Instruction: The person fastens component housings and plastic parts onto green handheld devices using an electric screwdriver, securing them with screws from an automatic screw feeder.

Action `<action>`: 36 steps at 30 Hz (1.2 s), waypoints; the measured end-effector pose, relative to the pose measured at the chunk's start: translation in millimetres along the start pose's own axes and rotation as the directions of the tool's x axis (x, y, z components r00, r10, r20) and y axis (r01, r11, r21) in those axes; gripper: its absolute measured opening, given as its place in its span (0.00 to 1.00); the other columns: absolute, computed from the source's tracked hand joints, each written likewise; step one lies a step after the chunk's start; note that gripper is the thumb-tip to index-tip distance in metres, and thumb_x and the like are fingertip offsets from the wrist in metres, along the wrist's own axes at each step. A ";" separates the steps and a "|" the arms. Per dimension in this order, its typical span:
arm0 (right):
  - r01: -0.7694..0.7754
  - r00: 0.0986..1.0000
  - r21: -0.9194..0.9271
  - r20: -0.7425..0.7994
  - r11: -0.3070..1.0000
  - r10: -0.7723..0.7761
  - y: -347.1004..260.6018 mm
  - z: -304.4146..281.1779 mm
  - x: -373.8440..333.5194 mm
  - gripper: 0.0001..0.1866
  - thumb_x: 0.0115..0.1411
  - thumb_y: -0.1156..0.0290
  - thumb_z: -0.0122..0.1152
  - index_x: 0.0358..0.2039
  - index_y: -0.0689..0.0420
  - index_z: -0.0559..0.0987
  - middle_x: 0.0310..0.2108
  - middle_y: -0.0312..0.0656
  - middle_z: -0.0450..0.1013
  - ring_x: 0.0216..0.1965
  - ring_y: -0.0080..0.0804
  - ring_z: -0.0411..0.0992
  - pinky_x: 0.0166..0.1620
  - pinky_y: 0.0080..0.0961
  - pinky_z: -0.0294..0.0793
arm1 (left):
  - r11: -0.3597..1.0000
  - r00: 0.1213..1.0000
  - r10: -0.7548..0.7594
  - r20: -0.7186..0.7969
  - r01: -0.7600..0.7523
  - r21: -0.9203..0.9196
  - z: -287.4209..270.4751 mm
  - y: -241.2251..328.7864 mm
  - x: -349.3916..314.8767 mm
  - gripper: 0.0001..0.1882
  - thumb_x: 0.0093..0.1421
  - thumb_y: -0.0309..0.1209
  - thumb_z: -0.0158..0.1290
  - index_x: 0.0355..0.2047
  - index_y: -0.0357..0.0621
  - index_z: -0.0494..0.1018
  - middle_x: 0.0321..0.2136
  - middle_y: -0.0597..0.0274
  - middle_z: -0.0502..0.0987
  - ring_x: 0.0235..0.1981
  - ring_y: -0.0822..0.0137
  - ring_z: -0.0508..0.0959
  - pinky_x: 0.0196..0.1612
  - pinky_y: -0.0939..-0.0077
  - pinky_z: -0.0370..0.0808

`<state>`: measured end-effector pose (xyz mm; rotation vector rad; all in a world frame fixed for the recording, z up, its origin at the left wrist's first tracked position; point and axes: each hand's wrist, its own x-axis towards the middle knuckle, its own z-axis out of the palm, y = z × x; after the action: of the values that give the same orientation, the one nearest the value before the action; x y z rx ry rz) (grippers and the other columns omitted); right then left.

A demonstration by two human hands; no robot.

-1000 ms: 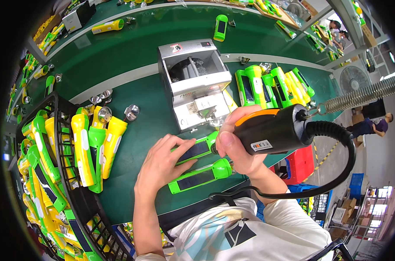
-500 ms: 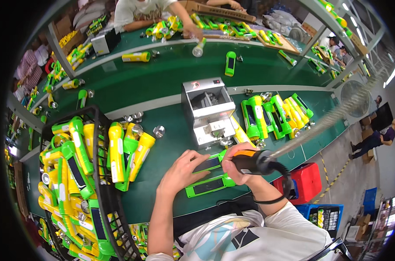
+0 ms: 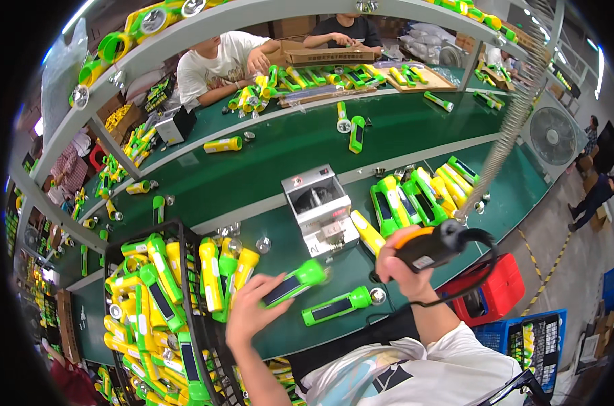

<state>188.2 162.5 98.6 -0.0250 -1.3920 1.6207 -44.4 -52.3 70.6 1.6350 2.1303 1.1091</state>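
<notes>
In my left hand (image 3: 249,308) is a green flashlight (image 3: 295,284) with a dark panel, lifted and tilted over the bench, its head pointing up and right. My right hand (image 3: 403,276) grips a black and orange electric screwdriver (image 3: 425,252), hung from a coiled spring and trailing a black cable. Between my hands, a second green flashlight (image 3: 335,306) lies on the green bench with a shiny reflector (image 3: 377,296) at its head end. Beyond it stands a grey metal dispenser box (image 3: 324,213). A yellow flashlight (image 3: 368,232) rests beside the box.
At left, a black crate (image 3: 195,298) is heaped with yellow and green flashlights; a few more lean beside it. A row of flashlights (image 3: 422,196) lies at right. Behind runs a green belt (image 3: 280,154), with people beyond. A red bin (image 3: 500,287) stands below the bench's right side.
My left hand has picked one flashlight up off the bench and moved left with it. My right hand has drawn the screwdriver away to the right. The view has shifted.
</notes>
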 end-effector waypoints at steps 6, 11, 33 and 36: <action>-0.001 0.988 -0.032 -0.154 0.999 -0.003 -25.4 -44.8 10.9 0.14 0.62 0.79 0.64 0.47 0.62 0.72 0.18 0.36 0.70 0.16 0.22 0.68 0.22 0.22 0.70 | 0.988 0.942 -0.124 -0.311 0.145 0.046 -49.9 -4.8 76.4 0.30 0.49 0.25 0.66 0.55 0.35 0.77 0.47 0.48 0.82 0.48 0.57 0.82 0.54 0.66 0.76; -0.206 0.950 -0.075 -0.256 0.976 0.180 -2.4 -38.2 39.5 0.12 0.63 0.78 0.65 0.46 0.56 0.75 0.24 0.32 0.71 0.19 0.17 0.68 0.22 0.20 0.68 | 1.000 0.983 0.001 -0.183 0.002 0.014 -30.1 -117.3 237.4 0.30 0.51 0.26 0.61 0.56 0.28 0.74 0.44 0.39 0.82 0.47 0.52 0.83 0.55 0.62 0.75; -0.267 0.873 -0.416 -0.486 0.869 0.035 -34.7 -34.7 53.0 0.13 0.61 0.74 0.67 0.44 0.63 0.76 0.18 0.35 0.72 0.19 0.20 0.72 0.24 0.20 0.69 | 0.689 0.985 0.134 -0.111 -0.012 0.724 -1.4 -323.5 460.3 0.23 0.60 0.24 0.53 0.58 0.42 0.72 0.56 0.46 0.75 0.61 0.48 0.73 0.61 0.55 0.71; -0.269 0.874 -0.428 -0.485 0.863 0.032 -33.2 -39.7 50.4 0.13 0.59 0.76 0.70 0.43 0.59 0.78 0.25 0.30 0.74 0.22 0.17 0.72 0.26 0.19 0.71 | 0.690 0.991 0.123 0.042 -0.116 0.714 -27.1 -314.5 440.3 0.18 0.61 0.25 0.52 0.53 0.44 0.75 0.52 0.47 0.78 0.57 0.48 0.76 0.58 0.55 0.74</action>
<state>204.4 221.2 137.3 -0.7964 -1.3948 1.2312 -441.5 306.2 -14.8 2.0867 2.6912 0.2629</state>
